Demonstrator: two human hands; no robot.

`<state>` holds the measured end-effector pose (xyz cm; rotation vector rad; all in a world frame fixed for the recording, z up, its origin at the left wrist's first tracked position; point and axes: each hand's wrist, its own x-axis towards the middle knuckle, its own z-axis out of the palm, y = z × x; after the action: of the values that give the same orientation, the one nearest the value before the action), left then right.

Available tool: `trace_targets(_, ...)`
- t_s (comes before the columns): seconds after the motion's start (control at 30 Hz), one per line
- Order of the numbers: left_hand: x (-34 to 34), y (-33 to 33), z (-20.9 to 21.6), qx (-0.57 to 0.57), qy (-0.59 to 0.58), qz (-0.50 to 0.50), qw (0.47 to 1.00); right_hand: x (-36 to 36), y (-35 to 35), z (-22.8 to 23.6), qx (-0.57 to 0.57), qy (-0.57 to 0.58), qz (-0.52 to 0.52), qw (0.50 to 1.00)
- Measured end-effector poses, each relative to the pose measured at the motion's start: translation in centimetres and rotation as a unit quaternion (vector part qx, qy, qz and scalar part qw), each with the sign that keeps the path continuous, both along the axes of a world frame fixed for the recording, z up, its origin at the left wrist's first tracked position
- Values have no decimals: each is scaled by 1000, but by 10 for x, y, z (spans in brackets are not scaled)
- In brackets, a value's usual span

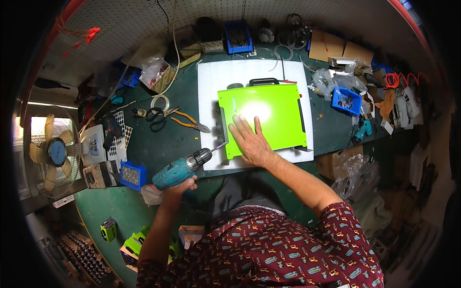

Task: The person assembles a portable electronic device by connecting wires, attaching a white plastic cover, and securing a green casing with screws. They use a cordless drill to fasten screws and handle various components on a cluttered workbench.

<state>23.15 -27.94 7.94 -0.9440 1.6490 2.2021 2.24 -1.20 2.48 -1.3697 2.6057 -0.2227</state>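
Note:
My left hand [181, 186] is wrapped round the grip of a teal and black cordless drill [174, 173]. The long bit points right, its tip at the lower left edge of a bright green metal case [281, 117]. I cannot tell whether the tip touches the case. On the case's top panel lies my right hand [252, 144], flat with fingers spread. A black handle [263, 81] stands out at the case's far side. Beneath the case is a white foam sheet [206, 81] on the green bench.
Left of the foam lie orange-handled pliers [185, 122], black-handled scissors [157, 120] and a tape roll [160, 102]. A blue bin of small metal parts [132, 175] sits at the bench's left edge, near a fan [56, 151]. Another blue bin [346, 101] and plastic bags [326, 81] are at right.

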Motion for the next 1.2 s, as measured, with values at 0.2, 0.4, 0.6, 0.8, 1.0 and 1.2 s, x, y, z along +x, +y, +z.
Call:
trace_targets(0.2, -10, -3, -8, 39, 3, -8, 999, 1, 1, -10, -17, 29, 22, 999)
trace_targets(0.4, -20, -3, 5, -26, -29, -38, 999, 0, 8, -19, -40, 29, 23, 999)
trace_targets(0.6, -23, -35, 4, -124, -57, -132, 982, -4, 11, -11, -76, -23, 19, 997)
trace_targets(0.8, -48, -49, 14, -230, -44, -266, 935, -1, 11, -11, -65, -12, 18, 998)
trace_targets(1.0, -74, -48, 37, -256, -29, -349, 901, 4, 11, -14, -65, -8, 14, 998)
trace_targets(1.2, -94, -34, 62, -294, -31, -376, 878, 3, 12, -10, -66, -17, 17, 998)
